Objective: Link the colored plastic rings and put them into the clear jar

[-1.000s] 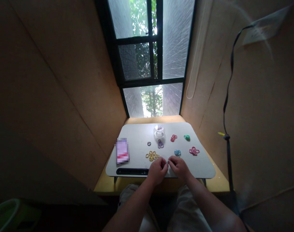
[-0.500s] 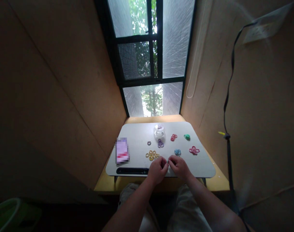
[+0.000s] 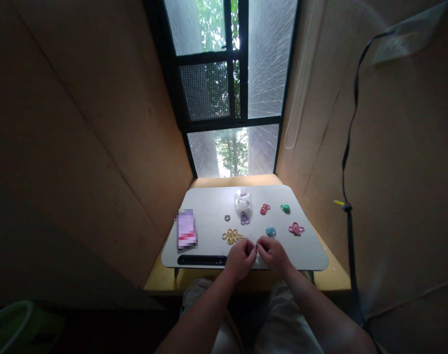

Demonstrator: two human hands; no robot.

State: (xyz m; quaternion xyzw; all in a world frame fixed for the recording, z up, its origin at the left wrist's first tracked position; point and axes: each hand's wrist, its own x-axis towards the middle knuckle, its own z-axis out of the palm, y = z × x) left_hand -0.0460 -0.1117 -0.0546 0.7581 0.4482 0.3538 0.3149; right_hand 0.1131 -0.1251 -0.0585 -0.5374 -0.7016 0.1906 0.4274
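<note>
My left hand (image 3: 241,259) and my right hand (image 3: 273,254) meet over the front of a white lap table (image 3: 205,226), both closed in a pinch. Between the fingertips shows a tiny greenish speck, too small and too covered to name. Yellow rings resembling hair ties (image 3: 231,236) lie just beyond my left hand. Past my right hand is a cluster of blue rings (image 3: 270,231). Farther off are purple rings (image 3: 245,218), red rings (image 3: 265,209), a green bunch (image 3: 285,209), pink rings (image 3: 296,228) and a grey ring (image 3: 227,218).
A clear rounded jar (image 3: 243,201) stands toward the back of the table. On the left lies a blurred purple-and-pink packet or phone-like item (image 3: 186,229). A black slot (image 3: 201,260) runs along the front edge. A dark cable (image 3: 351,147) hangs at right; a green bin (image 3: 20,324) is lower left.
The hands stay pinched together in the same spot, with only a very slight shift of the fingertips. Nothing on the table has moved.
</note>
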